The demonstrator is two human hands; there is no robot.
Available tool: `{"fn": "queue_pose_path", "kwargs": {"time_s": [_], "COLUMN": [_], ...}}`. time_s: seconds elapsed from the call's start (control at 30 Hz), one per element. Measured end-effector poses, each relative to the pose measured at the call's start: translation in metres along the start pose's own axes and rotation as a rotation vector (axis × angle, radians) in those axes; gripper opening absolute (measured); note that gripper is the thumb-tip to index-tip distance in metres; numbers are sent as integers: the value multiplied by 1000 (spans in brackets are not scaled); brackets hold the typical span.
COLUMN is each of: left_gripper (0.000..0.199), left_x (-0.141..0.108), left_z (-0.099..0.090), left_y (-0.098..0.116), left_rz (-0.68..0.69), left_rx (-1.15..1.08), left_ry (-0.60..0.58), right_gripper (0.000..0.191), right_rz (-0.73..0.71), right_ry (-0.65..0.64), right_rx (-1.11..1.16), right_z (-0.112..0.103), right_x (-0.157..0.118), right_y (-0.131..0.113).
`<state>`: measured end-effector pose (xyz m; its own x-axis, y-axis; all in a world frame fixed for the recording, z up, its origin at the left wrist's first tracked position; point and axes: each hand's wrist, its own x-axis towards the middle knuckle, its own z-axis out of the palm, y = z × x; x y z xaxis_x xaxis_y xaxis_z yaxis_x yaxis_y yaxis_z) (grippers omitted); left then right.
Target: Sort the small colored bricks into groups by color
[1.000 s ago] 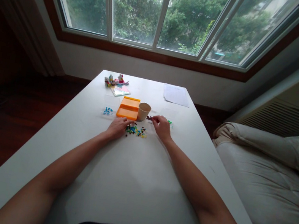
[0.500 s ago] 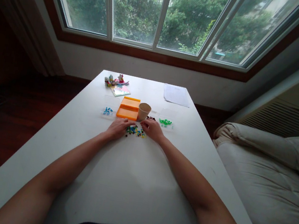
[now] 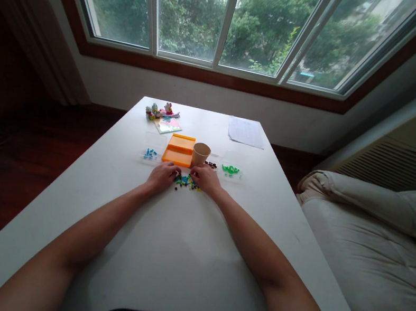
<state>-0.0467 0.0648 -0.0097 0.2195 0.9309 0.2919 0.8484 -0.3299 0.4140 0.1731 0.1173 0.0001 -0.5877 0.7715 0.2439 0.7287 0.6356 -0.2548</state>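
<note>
A loose pile of small mixed-colour pieces [image 3: 187, 182] lies on the white table between my hands. At its left edge is my left hand [image 3: 164, 174], fingers bent and drawn together; anything in them is too small to make out. My right hand [image 3: 207, 179] is over the pile's right side, fingertips pinched, their content hidden. Just beyond stand an orange tray [image 3: 177, 157] and a tan cup [image 3: 200, 154]. Blue pieces [image 3: 150, 154] lie in a clear box at left, green pieces [image 3: 230, 169] in another at right, dark brown pieces [image 3: 211, 164] beside the cup.
Small figurines [image 3: 159, 111] and a shiny square card [image 3: 167, 125] are at the back left of the table [image 3: 177, 257]. Paper sheets [image 3: 246, 132] lie at the back right. A pale padded seat [image 3: 337, 242] stands to the right, beneath the window's side wall.
My right hand has moved slightly left over the pile, uncovering more dark brown pieces. My left hand's fingers have curled in and shifted a little left.
</note>
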Motion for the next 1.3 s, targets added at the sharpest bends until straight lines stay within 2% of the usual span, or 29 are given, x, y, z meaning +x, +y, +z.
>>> {"fn": "queue_pose_path", "kwargs": {"time_s": [0.17, 0.37, 0.63, 0.77, 0.9, 1.13, 1.23, 1.3], "left_gripper": [21, 16, 13, 12, 11, 11, 11, 12], "left_x": [0, -1, -4, -4, -4, -4, -4, -3], "left_z": [2, 3, -3, -4, -5, -5, -5, -5], "left_y": [-1, -3, -9, -9, -7, -8, -9, -9], "left_rz": [1, 3, -5, 32, 66, 100, 119, 139], "left_rx": [2, 0, -32, -50, -69, -70, -77, -84], "left_ry": [23, 32, 36, 18, -7, -18, -38, -54], "right_gripper": [16, 12, 14, 14, 13, 22, 21, 22], "right_rz": [67, 29, 182, 269, 292, 321, 251, 188], "right_ry": [29, 49, 339, 441, 516, 574, 537, 467], "right_rx": [-77, -20, 144, 215, 245, 332, 350, 357], "right_z": [1, 5, -1, -6, -6, -4, -4, -6], "right_x": [-5, -8, -14, -16, -13, -13, -14, -15], "right_y": [-5, -6, 17, 34, 45, 50, 46, 44]}}
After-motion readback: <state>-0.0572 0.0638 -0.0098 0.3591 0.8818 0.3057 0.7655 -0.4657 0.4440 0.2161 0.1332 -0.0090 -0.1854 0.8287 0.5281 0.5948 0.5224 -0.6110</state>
